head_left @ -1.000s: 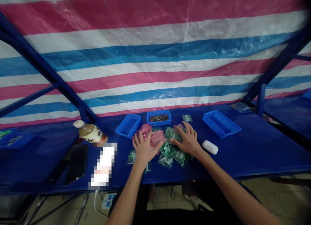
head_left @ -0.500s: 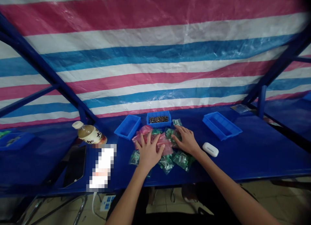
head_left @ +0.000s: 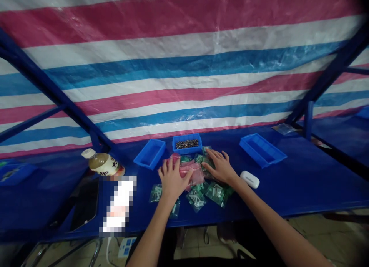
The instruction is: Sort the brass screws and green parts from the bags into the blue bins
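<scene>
My left hand (head_left: 173, 181) rests on a pink plastic bag (head_left: 196, 175), its fingers spread and slightly curled, thumb apart. My right hand (head_left: 222, 168) lies over green-tinted bags at the right side of the pile, fingers stretched forward and thumb out. Around and below the hands lie several small clear-green bags (head_left: 217, 193) with pale parts inside; what the parts are is too small to tell. One such bag (head_left: 155, 193) sits left of my left wrist. Just behind the pile, a blue bin (head_left: 187, 150) holds many small metallic pieces.
Blue bins stand at back left (head_left: 150, 155) and back right (head_left: 263, 150). A white earbud case (head_left: 249, 179) sits beside my right wrist. To the left are a drink bottle (head_left: 103, 163), a dark tablet-like device (head_left: 85, 203) and a blurred-out bright object (head_left: 119, 205). A striped sheet (head_left: 184, 82) hangs behind.
My left hand has shifted slightly left and its fingers have curled more over the pink bag. The right hand has barely moved. The whole view has tilted a little.
</scene>
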Motion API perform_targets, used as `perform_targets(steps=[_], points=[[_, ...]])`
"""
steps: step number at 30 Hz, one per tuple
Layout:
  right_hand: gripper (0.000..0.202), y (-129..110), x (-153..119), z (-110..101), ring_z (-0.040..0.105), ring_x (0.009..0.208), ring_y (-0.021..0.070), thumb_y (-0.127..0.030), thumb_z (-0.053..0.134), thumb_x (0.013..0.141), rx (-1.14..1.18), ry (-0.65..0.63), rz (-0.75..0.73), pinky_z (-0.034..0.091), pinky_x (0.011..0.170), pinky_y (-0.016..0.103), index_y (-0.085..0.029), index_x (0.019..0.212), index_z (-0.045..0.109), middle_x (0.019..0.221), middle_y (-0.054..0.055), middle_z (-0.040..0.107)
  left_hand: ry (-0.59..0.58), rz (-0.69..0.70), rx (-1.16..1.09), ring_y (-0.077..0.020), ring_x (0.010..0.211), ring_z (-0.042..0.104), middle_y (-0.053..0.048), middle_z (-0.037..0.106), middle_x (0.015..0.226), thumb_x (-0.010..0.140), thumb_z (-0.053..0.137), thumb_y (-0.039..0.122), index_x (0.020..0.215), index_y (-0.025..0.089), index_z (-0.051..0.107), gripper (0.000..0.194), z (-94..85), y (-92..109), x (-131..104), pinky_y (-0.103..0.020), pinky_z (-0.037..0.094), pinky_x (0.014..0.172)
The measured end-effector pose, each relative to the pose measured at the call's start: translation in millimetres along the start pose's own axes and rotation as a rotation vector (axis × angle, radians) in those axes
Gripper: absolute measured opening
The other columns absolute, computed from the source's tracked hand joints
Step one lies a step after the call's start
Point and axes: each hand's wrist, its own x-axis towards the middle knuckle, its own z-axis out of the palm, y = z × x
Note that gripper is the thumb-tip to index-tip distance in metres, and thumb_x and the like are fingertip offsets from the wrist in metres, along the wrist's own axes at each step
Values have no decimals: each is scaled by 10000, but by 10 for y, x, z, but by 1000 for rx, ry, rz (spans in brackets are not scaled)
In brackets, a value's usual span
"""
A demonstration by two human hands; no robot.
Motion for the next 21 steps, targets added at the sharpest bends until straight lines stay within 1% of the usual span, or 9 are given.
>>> perform_targets(steps=[4,6,10,12,14,16,18,19,21], points=[[594,-34,2,-38,509,1158,289,-554,443,916,24,37,8,331,970,449,-207,1398,454,1253,118,594,19,18,-18,-380,1250,402,-124,489,1405,850,490,619,1335,257,555,608,-28,20,-3,-543,317,1007],[582,-56,3,-59,519,1110,285,-531,467,913,28,44,-3,347,934,434,-201,1392,457,1208,115,603,26,31,-24,-364,1201,429,-116,527,1354,863,480,602,1326,264,558,578,-51,24,9,-522,339,978],[549,-89,-2,-83,521,1071,269,-487,480,917,53,42,-41,347,934,425,-200,1385,460,1176,105,604,27,46,-32,-345,1167,439,-109,553,1304,877,465,592,1330,265,550,565,-59,10,46,-493,354,949],[520,-92,-8,-79,515,1079,269,-482,473,919,47,33,-45,349,937,424,-212,1362,490,1189,105,595,23,44,-36,-337,1165,441,-107,552,1301,884,452,592,1305,263,572,547,-51,0,61,-487,352,950],[514,-85,-15,-63,488,1141,282,-493,465,919,25,31,-40,344,955,431,-222,1354,508,1258,117,562,23,45,-49,-329,1178,440,-106,547,1306,888,454,584,1284,264,587,527,-44,-9,70,-478,349,959],[548,-73,-19,-42,418,1253,299,-502,452,923,3,37,-41,316,1000,448,-225,1396,470,1381,129,487,33,56,-69,-323,1209,429,-100,531,1335,883,477,567,1309,269,563,526,-41,-15,76,-470,345,971],[595,-63,-17,-26,364,1324,295,-494,429,938,3,25,-60,269,1050,465,-215,1461,380,1452,129,437,41,76,-87,-315,1243,412,-85,510,1377,882,496,543,1346,284,524,532,-40,-20,79,-467,338,985],[606,-61,-14,-22,368,1329,288,-483,417,946,10,14,-71,248,1067,470,-208,1480,344,1454,128,443,38,87,-92,-310,1256,406,-75,505,1390,884,499,532,1349,295,519,522,-40,-22,80,-466,332,994],[607,-61,-5,-20,427,1287,277,-465,414,949,34,0,-84,232,1078,475,-194,1486,328,1404,129,504,21,104,-97,-306,1269,401,-57,518,1390,891,497,518,1315,314,550,474,-36,-27,80,-469,317,1011]])
